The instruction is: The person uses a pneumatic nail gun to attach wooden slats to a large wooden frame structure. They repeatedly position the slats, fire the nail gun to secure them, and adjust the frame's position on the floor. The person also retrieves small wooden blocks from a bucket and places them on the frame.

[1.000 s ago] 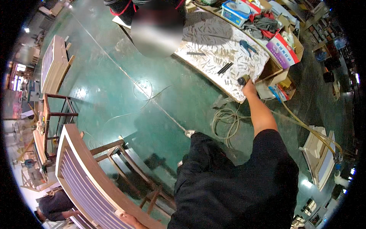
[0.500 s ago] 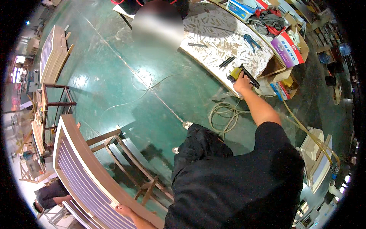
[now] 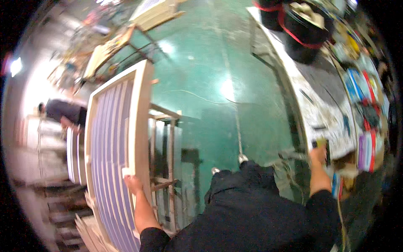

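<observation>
My right hand (image 3: pixel 317 155) is wrapped around a yellow-green and black power tool (image 3: pixel 321 142) at the near left corner of the table (image 3: pixel 299 79); blur keeps me from telling whether the tool touches the surface. My left hand (image 3: pixel 133 184) sits at the right rail of the slatted wooden frame (image 3: pixel 134 117), fingers bent beside a small pale block (image 3: pixel 127 171). Whether they pinch that block or just rest against it, I can't tell from here.

The frame is on my left, seemingly carried by the stand (image 3: pixel 171 143), its long right rail lying along the stand's left edge. I judge the frame stiff but awkward for its length, with weight enough to want support at both ends. The thick outer rails look like the sound place to hold; I'd keep pressure off the thin slats (image 3: pixel 105 138), which I expect to flex or crack. Bare wood should give decent friction.

The tool I take to be compact, rigid and fairly dense, best held by its grip. A yellowish hose (image 3: pixel 343 229) hangs at lower right and could drag if it connects; I can't see the joint.
</observation>
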### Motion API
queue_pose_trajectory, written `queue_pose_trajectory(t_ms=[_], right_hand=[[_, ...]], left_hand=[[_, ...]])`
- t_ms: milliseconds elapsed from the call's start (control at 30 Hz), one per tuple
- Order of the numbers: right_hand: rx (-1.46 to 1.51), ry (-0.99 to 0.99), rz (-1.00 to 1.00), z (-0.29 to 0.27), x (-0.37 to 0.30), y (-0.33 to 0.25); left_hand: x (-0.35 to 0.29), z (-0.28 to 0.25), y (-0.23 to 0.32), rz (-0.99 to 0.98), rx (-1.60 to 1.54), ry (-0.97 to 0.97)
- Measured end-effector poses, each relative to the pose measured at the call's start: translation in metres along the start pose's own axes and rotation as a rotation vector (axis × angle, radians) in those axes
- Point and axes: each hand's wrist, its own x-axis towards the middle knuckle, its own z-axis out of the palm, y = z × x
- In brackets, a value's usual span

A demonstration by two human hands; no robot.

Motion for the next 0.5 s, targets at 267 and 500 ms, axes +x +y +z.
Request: queue_pose_trajectory(t_ms=[267,500], right_hand=[[-0.132,-0.157,0.119,0.048,0.046,0.038],[-0.041,0.282,-0.086,0.060,0.040,0.085]], left_hand=[[0.004,-0.025,0.066,-0.171,-0.109,0.034],[0.004,-0.032,0.074,-0.158,-0.094,0.021]])
